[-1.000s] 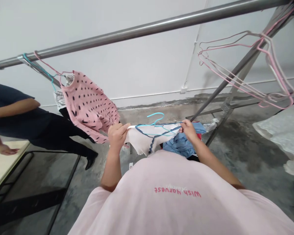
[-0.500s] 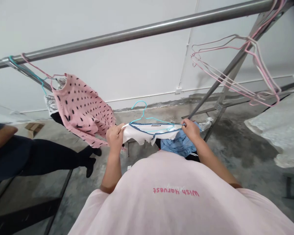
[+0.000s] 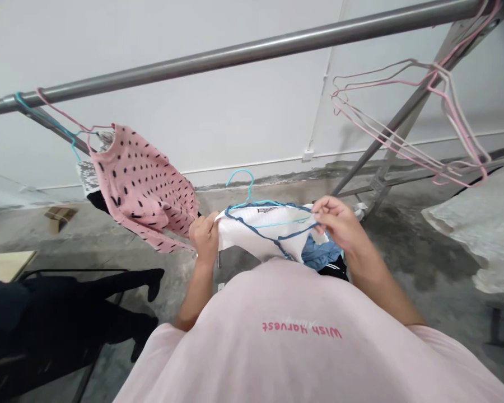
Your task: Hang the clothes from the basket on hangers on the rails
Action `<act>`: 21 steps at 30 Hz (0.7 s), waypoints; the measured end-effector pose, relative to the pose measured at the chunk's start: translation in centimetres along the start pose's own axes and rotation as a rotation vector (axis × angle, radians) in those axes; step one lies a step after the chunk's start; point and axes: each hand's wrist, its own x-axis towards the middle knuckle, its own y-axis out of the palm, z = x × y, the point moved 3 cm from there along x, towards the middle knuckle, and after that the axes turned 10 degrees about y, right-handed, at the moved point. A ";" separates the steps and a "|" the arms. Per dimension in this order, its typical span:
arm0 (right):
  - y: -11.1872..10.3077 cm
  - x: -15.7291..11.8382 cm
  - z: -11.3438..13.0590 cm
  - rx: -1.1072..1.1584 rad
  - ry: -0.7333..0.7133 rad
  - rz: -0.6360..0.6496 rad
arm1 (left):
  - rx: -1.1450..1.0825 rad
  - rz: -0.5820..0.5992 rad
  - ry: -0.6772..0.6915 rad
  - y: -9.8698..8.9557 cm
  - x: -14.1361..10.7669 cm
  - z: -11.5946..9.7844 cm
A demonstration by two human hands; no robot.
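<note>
My left hand grips the left shoulder edge of a white top with blue piping. My right hand pinches the top's other shoulder edge, its fingers around the piping and the wire. A teal wire hanger sits inside the neck of the top, with its hook sticking up and its arm showing across the white fabric. Below my right wrist lies a crumpled blue garment, partly hidden by the top and my forearm.
A pink polka-dot sweater hangs from a steel drying rack rail, and several pink wire hangers dangle at the right. A person in dark clothes stands at the lower left. A plastic sheet lies at the right.
The white top is spread wider, with more of it showing, and my right hand has shifted its hold toward the hanger's end. The person at the left has moved lower in view.
</note>
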 end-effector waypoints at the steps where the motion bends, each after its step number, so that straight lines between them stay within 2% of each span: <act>1: 1.2 -0.9 0.9 -0.164 -0.072 0.130 | -0.061 -0.031 -0.010 0.0 0.1 -0.4; 2: 2.0 -1.6 1.7 -0.339 -0.164 0.206 | -0.128 -0.068 -0.022 -0.1 0.2 -0.7; 3: 2.4 -2.1 2.4 -0.499 -0.269 0.204 | -0.188 -0.113 -0.040 -0.3 0.4 -1.1; 4: 2.5 -2.4 3.1 -0.627 -0.379 0.129 | -0.236 -0.162 -0.061 -0.5 0.6 -1.3; 6: 1.6 -2.5 4.0 -0.795 -0.561 -0.145 | -0.281 -0.243 -0.093 -1.0 1.1 -1.7; 8: 0.6 -2.2 4.3 -0.920 -0.666 -0.360 | -0.281 -0.283 -0.092 -1.5 1.4 -1.9; 12: -0.4 -1.8 3.9 -1.156 -0.756 -0.551 | -0.259 -0.235 -0.050 -1.6 1.6 -1.9; 14: -0.2 -1.6 3.4 -1.247 -0.703 -0.497 | -0.249 -0.175 -0.025 -1.3 1.5 -2.0; 18: 0.4 -1.1 1.8 -1.258 -0.459 -0.074 | -0.229 -0.029 0.022 -0.3 1.8 -1.8; 19: 0.3 -1.1 1.6 -1.223 -0.425 -0.024 | -0.227 0.016 0.030 -0.1 2.0 -1.5; 21: -0.2 -1.2 1.4 -1.175 -0.404 -0.053 | -0.225 0.120 0.042 0.5 2.3 -0.7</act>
